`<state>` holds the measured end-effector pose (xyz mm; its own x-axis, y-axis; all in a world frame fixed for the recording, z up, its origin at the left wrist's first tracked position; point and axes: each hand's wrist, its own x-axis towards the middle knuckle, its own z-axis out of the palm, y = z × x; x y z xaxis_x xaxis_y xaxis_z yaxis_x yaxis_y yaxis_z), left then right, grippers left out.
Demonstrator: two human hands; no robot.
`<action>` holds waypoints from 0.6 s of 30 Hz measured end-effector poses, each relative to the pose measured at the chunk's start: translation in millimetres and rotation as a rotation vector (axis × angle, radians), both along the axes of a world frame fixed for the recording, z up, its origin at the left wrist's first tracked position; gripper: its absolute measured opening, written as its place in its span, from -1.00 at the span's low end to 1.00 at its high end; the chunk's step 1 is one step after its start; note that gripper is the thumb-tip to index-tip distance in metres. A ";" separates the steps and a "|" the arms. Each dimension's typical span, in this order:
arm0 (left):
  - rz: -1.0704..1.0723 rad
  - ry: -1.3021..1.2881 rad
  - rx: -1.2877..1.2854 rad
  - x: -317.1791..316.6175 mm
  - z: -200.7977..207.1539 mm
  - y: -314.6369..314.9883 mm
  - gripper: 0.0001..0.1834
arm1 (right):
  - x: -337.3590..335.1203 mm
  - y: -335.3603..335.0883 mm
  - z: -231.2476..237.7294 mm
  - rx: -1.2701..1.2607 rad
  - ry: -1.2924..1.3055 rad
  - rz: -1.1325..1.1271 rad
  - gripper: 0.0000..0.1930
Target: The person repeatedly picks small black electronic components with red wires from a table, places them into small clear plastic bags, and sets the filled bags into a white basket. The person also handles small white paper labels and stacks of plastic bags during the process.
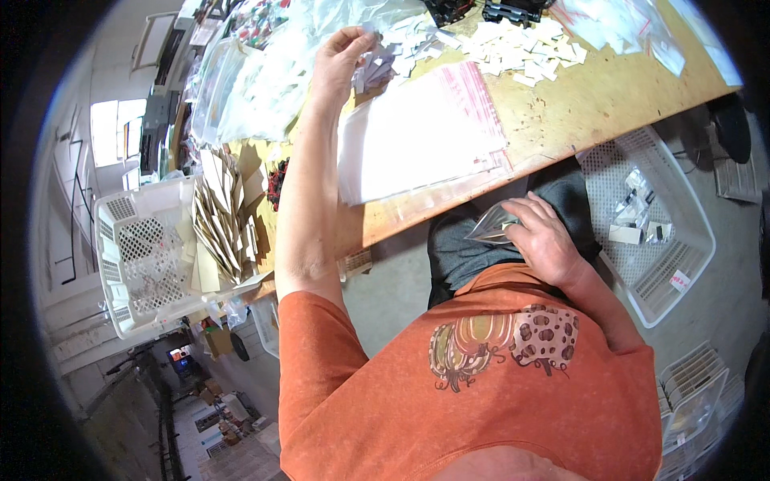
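My left hand (346,54) is stretched out over the far part of the table, its thumb and fingers pinched together. Whatever sits between the fingertips is too small to make out. Just beside it lies a heap of small greyish-purple pieces (375,72). Down at my lap, my right hand (545,234) grips a small clear plastic bag (486,224), with something small and pale near the fingers. Between the two hands, a stack of clear zip bags with red-striped edges (421,136) lies flat on the table.
Small white-yellow cards (525,50) are heaped on the wooden table (553,120). Black parts (513,11) and more plastic bags (613,28) lie at the back. Cardboard pieces (220,216) fill a white basket (120,264) on the left. Another basket (642,276) stands right of my lap.
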<state>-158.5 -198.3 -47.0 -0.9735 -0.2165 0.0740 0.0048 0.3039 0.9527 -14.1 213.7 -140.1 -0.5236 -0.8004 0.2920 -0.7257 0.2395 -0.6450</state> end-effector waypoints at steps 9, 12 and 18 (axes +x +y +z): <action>0.021 -0.062 0.610 24.1 7.4 1.4 -0.93 | 6.3 -3.8 -2.4 -0.043 0.028 -0.004 -0.84; 0.061 -0.043 0.583 40.2 16.1 19.6 -0.94 | 5.2 -2.4 1.3 -0.031 0.018 -0.003 -0.83; -0.214 -0.092 0.277 102.4 30.0 98.6 -0.83 | -3.3 1.0 20.8 -0.089 0.005 -0.107 -0.89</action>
